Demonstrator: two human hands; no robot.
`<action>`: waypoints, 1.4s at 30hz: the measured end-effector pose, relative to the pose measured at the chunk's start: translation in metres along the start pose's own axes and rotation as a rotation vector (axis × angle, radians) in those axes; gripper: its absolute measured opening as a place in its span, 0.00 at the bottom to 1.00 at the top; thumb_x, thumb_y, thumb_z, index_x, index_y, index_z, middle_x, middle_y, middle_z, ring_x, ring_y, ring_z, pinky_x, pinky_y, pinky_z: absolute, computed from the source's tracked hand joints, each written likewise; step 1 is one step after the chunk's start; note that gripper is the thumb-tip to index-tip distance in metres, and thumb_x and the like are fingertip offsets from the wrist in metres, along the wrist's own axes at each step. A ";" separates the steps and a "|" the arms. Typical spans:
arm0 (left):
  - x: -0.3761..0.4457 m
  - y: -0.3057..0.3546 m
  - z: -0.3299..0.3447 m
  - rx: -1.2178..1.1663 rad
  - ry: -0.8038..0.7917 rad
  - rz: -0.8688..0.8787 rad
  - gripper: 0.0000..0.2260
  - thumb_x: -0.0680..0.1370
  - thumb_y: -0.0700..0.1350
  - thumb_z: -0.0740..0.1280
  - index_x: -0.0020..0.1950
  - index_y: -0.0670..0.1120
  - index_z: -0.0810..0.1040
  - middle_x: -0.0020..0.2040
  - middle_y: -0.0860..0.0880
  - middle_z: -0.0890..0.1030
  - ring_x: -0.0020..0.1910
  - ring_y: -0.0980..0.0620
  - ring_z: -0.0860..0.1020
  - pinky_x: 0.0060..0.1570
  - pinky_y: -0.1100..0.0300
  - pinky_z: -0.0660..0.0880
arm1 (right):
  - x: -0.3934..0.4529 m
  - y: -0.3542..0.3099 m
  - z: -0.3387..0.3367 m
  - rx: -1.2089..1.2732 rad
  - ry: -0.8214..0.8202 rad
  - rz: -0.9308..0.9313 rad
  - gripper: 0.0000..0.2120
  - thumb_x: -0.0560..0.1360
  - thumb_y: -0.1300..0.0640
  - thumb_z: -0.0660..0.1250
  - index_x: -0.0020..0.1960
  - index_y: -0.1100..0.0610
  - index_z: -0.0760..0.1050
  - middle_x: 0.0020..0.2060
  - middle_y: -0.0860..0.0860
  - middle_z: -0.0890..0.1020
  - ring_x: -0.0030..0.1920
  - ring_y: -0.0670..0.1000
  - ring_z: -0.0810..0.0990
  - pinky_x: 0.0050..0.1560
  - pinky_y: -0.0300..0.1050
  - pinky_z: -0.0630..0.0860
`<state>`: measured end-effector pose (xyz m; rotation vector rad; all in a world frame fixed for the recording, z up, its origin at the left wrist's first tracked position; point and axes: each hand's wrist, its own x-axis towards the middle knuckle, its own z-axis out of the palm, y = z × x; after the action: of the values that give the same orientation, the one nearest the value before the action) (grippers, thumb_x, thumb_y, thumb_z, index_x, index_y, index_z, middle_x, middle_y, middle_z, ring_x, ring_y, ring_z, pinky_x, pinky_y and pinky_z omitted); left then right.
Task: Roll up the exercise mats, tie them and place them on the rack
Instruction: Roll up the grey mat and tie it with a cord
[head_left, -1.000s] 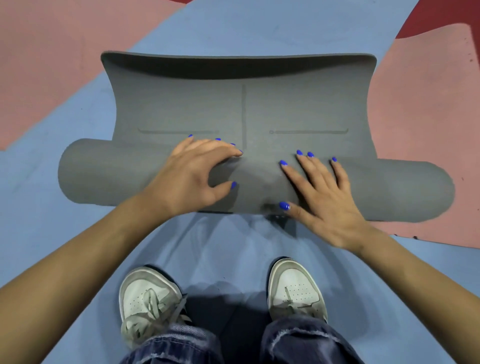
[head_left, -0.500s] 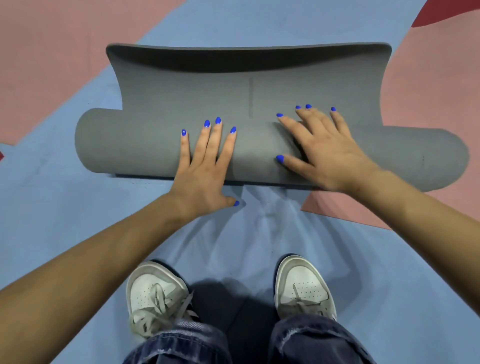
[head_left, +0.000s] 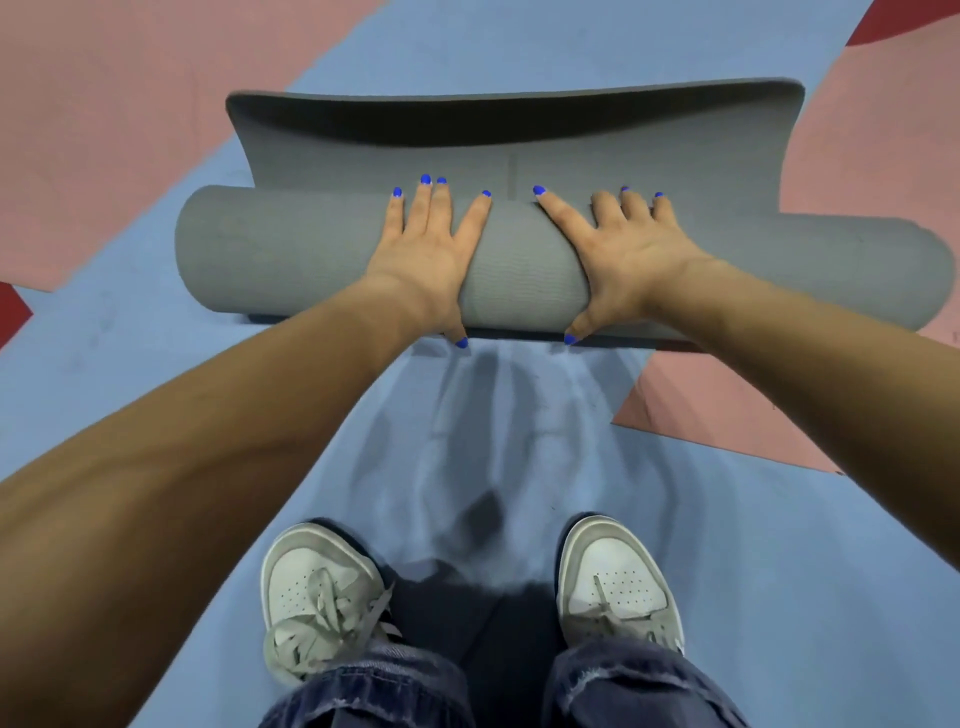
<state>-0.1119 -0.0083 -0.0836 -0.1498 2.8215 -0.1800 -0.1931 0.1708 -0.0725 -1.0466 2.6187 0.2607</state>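
A grey exercise mat (head_left: 291, 254) lies across the floor as a thick roll, with a short flat end (head_left: 519, 130) beyond it whose far edge curls upward. My left hand (head_left: 426, 249) presses flat on top of the roll just left of centre, fingers spread, thumb hooked under the near side. My right hand (head_left: 623, 249) presses on the roll just right of centre in the same way, thumb down on the near side. Neither hand closes around the mat. No tie or rack is in view.
The floor is padded in blue (head_left: 779, 571), pink (head_left: 104, 130) and dark red (head_left: 909, 21) patches. My two grey-white sneakers (head_left: 322, 597) (head_left: 618, 587) and jeans cuffs stand on the blue strip close behind the roll.
The roll has moved away from my feet and grown thicker, and the flat end has become shorter. Both hands have shifted from gripping the front to pressing on top.
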 end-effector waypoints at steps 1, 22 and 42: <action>0.001 0.000 0.001 0.010 0.027 -0.003 0.58 0.64 0.55 0.78 0.78 0.47 0.39 0.76 0.36 0.49 0.77 0.39 0.44 0.74 0.43 0.43 | 0.000 0.001 0.000 -0.017 0.024 -0.013 0.65 0.56 0.34 0.76 0.76 0.44 0.35 0.68 0.62 0.62 0.68 0.66 0.61 0.70 0.63 0.56; -0.126 0.013 0.032 0.052 0.284 0.202 0.48 0.50 0.65 0.69 0.65 0.41 0.71 0.51 0.41 0.76 0.45 0.40 0.74 0.46 0.46 0.70 | -0.114 -0.027 0.037 -0.087 0.177 -0.183 0.55 0.47 0.30 0.65 0.71 0.53 0.67 0.43 0.59 0.77 0.38 0.59 0.74 0.42 0.49 0.70; -0.119 0.013 0.050 -0.267 0.257 0.166 0.38 0.78 0.69 0.43 0.75 0.42 0.63 0.73 0.43 0.67 0.75 0.44 0.56 0.66 0.27 0.52 | -0.117 -0.037 0.022 0.099 -0.145 -0.169 0.60 0.60 0.35 0.73 0.75 0.40 0.34 0.77 0.55 0.42 0.76 0.54 0.41 0.75 0.56 0.40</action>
<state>0.0153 0.0136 -0.0970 0.0543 3.0848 0.2326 -0.0824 0.2252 -0.0548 -1.1604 2.3737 0.1595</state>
